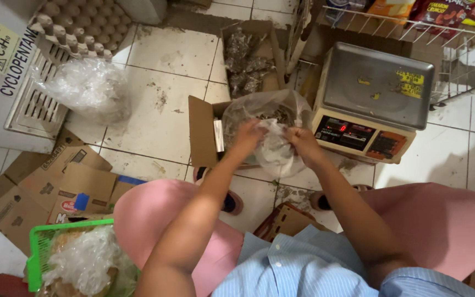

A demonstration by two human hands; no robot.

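Observation:
Both my hands hold a small clear plastic bag [275, 147] between them, just above a larger clear bag [248, 113] full of small dried bits that sits in an open cardboard box [201, 132]. My left hand [248, 135] pinches the small bag's left edge. My right hand [302, 140] grips its right edge. The small bag hangs down and appears to hold some of the dried bits.
A digital weighing scale [375, 99] with a steel pan stands right of the box. A second box of dried bits [251, 58] lies behind. Egg trays [81, 25], a crumpled plastic bag [86, 88], flattened cartons [56, 184] and a green basket [42, 247] lie left.

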